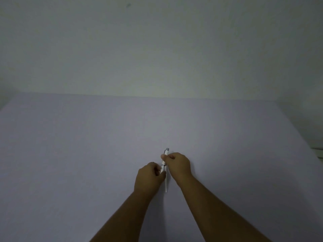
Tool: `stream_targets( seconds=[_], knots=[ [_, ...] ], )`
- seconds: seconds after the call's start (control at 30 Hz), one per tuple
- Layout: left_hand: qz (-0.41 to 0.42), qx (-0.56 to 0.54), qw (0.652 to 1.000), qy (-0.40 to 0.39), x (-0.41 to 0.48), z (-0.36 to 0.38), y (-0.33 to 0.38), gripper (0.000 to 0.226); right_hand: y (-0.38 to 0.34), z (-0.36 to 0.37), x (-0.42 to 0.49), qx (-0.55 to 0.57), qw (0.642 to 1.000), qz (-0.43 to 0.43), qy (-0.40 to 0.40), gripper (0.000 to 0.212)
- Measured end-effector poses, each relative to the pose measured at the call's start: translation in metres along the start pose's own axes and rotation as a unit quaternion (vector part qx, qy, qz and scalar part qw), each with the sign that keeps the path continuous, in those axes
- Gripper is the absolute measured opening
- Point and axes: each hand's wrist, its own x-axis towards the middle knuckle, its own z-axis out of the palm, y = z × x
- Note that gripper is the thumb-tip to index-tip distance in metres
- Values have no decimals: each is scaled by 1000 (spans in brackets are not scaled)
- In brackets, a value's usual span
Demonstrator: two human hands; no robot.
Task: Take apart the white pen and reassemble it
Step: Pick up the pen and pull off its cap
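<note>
- Pen [164, 164]: white, held above the table [70, 154] between both hands, roughly upright in the view, leaning slightly to the right at the top.
- Top end: a grey cap or button shows above the right hand's fingers.
- Mid-body: a dark ring marks the barrel between the two hands.
- Lower end: a thin white rod extends below the left hand, pointing toward the person; whether it is the refill or the barrel tip cannot be told.
- Left hand [150, 175]: closed around the lower part of the pen, fingers curled, thumb side pressed to the barrel.
- Right hand [178, 163]: pinches the upper part of the pen between thumb and fingertips, just under the grey end.
- Hands: near each other, apart by a short stretch of barrel.
- Table: plain pale lilac surface; a pale wall [157, 49] stands behind it.
</note>
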Motion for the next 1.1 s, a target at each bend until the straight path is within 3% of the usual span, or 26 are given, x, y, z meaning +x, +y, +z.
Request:
stream_targets(
  seconds=[0.33, 0.4, 0.53, 0.83, 1.1],
  knots=[
    [32, 7, 997, -76, 8, -13, -1, 9, 7, -10, 13, 112, 984, 63, 128, 34],
    [7, -3, 998, -62, 5, -14, -11, 11, 13, -23, 19, 78, 990, 35, 108, 35],
    [-15, -27, 999, -36, 4, -12, -19, 11, 29, -26, 14, -100, 995, -23, 3, 28],
    [-16, -44, 999, -20, 0, -10, -19, 12, 40, -11, 6, -170, 984, -47, -3, 25],
    [-6, -21, 999, -28, -4, -13, -17, 14, 49, -9, 7, -152, 987, -42, 12, 22]
  ],
)
